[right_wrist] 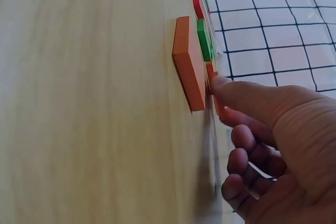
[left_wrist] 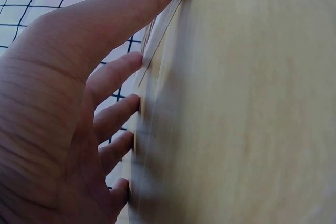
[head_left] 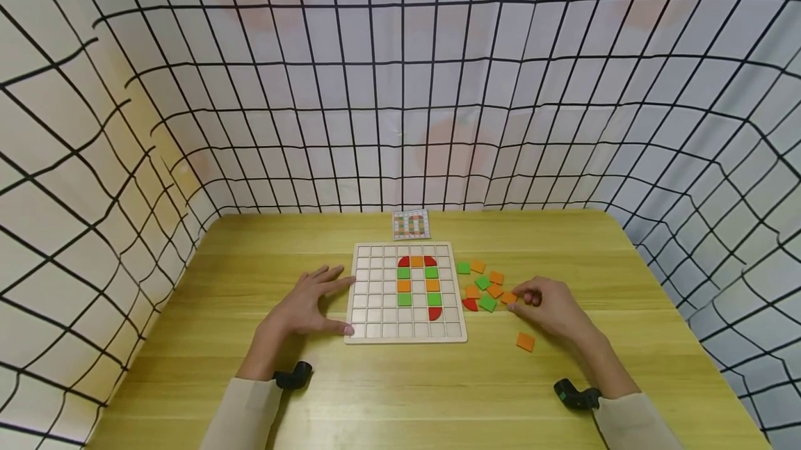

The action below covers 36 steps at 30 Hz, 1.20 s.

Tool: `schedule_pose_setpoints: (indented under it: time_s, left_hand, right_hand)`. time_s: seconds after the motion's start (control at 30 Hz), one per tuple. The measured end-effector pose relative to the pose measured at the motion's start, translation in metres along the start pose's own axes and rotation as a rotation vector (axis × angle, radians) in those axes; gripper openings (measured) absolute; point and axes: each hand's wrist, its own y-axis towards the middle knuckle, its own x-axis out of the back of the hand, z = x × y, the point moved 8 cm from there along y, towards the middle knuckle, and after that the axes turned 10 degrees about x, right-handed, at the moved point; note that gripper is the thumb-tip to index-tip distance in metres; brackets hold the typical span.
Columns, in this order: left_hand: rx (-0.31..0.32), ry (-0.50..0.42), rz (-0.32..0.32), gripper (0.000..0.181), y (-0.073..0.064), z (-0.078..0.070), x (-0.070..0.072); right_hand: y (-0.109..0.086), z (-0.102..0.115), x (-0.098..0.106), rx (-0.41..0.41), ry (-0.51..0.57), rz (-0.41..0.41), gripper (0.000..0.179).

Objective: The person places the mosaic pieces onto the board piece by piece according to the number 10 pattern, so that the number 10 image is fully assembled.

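A pale wooden grid board (head_left: 373, 302) lies mid-table with red, orange and green tiles set in some of its squares, forming part of a ring. At its left edge my left hand (head_left: 311, 302) is spread, thumb and index fingertip touching the rim. My right hand (head_left: 553, 308) is right of the board, pinching an orange square tile (head_left: 509, 298) between thumb and index finger, the other fingers curled. That tile is at the near right of a loose group of tiles. Closer to me lies a single orange tile (head_left: 526, 342), seen large as an orange block (right_wrist: 189, 66) in the right wrist view.
Loose green tiles (head_left: 488, 303), several orange ones (head_left: 478, 266) and a red quarter-round tile (head_left: 470, 304) lie beside the board's right edge. Behind the board is a small pattern card (head_left: 411, 225). White walls with black grid lines (head_left: 400, 123) enclose the wooden table (head_left: 400, 394).
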Motion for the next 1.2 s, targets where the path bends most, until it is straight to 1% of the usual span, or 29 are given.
schedule_pose_setpoints:
  time_s: [0.27, 0.47, 0.63, 0.8, 1.03, 1.2]
  left_hand:
    - [0.001, -0.002, 0.005, 0.1, 0.0, 0.0, 0.001]
    - [-0.012, -0.004, 0.002, 0.099, -0.001, -0.001, 0.002]
    - [-0.014, -0.004, 0.002, 0.099, -0.001, 0.0, 0.002]
    - [-0.014, -0.009, -0.003, 0.099, -0.001, 0.0, 0.002]
    - [-0.016, -0.013, -0.004, 0.099, 0.0, -0.001, 0.003]
    - [-0.014, -0.009, 0.0, 0.1, 0.0, -0.001, 0.002]
  right_hand:
    - [0.004, 0.009, 0.0, 0.004, 0.012, -0.005, 0.029]
    - [0.013, 0.024, -0.007, 0.044, 0.033, -0.014, 0.028]
    - [0.024, 0.04, -0.015, 0.074, 0.056, -0.011, 0.028]
    - [0.036, 0.059, -0.027, 0.094, 0.091, 0.01, 0.025]
    - [0.045, 0.081, -0.052, 0.082, 0.127, 0.073, 0.026]
    - [0.05, 0.098, -0.071, 0.132, 0.16, 0.113, 0.022]
